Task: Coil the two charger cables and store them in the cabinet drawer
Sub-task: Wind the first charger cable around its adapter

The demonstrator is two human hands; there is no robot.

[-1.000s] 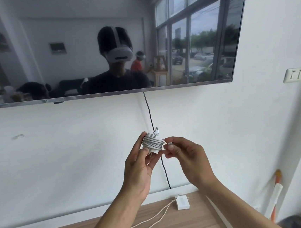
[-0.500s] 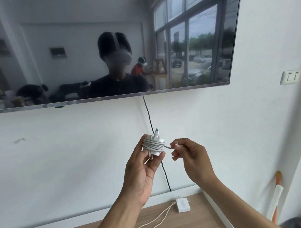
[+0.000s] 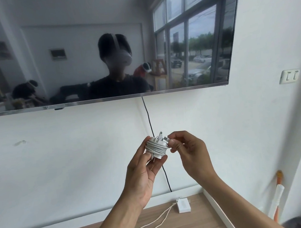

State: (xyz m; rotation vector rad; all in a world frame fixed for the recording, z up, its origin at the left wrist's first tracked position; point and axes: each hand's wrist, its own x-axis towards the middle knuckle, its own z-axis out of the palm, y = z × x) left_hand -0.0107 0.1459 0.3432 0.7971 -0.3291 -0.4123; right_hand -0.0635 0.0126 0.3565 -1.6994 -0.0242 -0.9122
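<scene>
Nearly done with the first: the first charger cable (image 3: pixel 156 147), wound in tight turns round its white plug block, sits at the centre of the frame. It is gripped between the thumb and fingers of the left hand (image 3: pixel 142 171). The right hand (image 3: pixel 188 152) pinches the cable's free end against the upper right of the bundle. Half a second earlier that end was held out to the right on a short slack length. The last loose bit has since been drawn in, and the coil looks all but finished, with only the tip left to tuck.

Low in the frame, the second charger (image 3: pixel 183 205) lies on the wooden bench (image 3: pixel 193 225). Its loose cable (image 3: pixel 157 221) trails toward the lower left, not yet coiled. No drawer is in view, so storing both looks to be still ahead.

Behind the hands, a black cord (image 3: pixel 147 114) drops down the white wall from a television (image 3: pixel 66 48) filling the upper frame. A wall switch (image 3: pixel 289 76) sits at right, and an orange-and-white handle (image 3: pixel 278 199) leans in the lower right corner. No brand, label or writing can be read anywhere.
</scene>
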